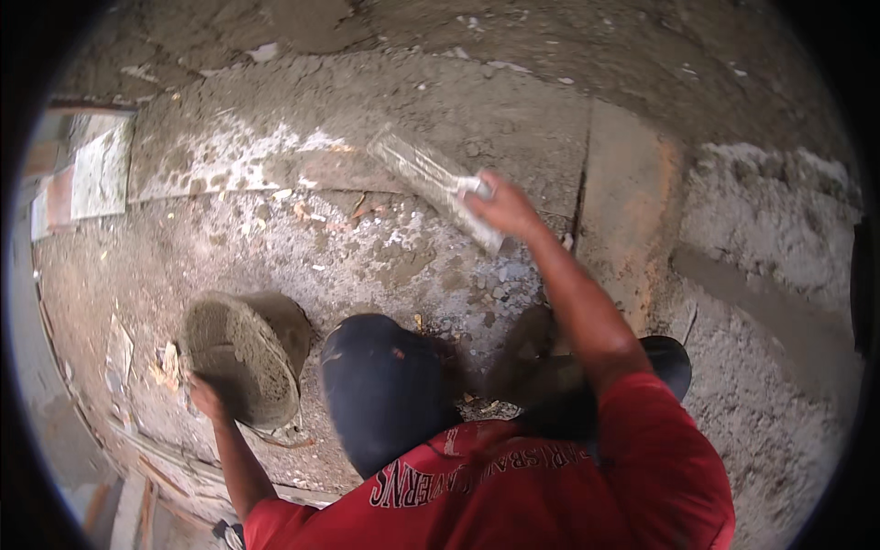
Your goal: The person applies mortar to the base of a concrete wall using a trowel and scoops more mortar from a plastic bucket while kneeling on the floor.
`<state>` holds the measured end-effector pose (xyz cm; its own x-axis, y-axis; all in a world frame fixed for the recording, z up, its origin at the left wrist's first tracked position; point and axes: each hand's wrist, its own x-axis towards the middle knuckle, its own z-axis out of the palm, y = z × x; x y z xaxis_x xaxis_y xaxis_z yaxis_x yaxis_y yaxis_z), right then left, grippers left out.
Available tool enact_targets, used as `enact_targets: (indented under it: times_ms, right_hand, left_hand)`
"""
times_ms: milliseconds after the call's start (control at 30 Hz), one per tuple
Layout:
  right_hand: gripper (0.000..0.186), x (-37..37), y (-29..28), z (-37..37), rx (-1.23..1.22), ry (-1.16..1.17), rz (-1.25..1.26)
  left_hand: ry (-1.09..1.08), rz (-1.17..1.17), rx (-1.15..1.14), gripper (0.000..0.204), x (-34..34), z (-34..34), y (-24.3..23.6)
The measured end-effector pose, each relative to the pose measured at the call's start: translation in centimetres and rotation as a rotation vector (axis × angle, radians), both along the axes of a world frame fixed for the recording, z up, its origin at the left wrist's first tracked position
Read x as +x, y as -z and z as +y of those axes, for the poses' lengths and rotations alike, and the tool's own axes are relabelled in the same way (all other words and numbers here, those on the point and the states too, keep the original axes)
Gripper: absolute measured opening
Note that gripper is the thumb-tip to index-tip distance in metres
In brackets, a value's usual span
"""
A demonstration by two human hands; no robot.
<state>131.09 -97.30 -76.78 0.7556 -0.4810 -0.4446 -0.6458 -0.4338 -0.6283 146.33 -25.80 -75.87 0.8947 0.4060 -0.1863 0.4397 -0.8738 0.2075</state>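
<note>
My right hand (pixel 504 206) is wrapped round the handle of a long rectangular plastering trowel (pixel 417 168), smeared with grey mortar. The trowel slants across the lower edge of a wet-looking grey mortar surface (pixel 458 105); whether its blade touches that surface I cannot tell. At the left, my left hand (pixel 207 400) grips the rim of a mortar-caked bucket (pixel 247 357). The bucket is tilted, its mouth facing left, with grey residue coating the inside. My fingers are partly hidden at its rim.
Splashed mortar and debris cover the rough ground (pixel 367 247) before my knees. To the right stands a flat brownish upright strip (pixel 623 202) beside rough grey masonry (pixel 770 202). Boards (pixel 174 463) lie at the lower left, and a pale panel (pixel 101 170) is at the far left.
</note>
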Motion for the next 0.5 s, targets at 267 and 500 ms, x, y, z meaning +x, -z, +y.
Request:
enact_targets:
  times_ms: [267,500]
  right_hand:
    - [0.053,-14.0,4.8,-1.6,-0.596,0.867,0.184]
    - [0.052,5.9,9.1,7.4,-0.257,0.643,0.144]
  left_hand:
    - [-0.148,0.123,-0.053,0.082,1.1,-6.9,-2.0]
    - [-0.062,0.096,-0.046,0.08,1.7,-2.3,0.1]
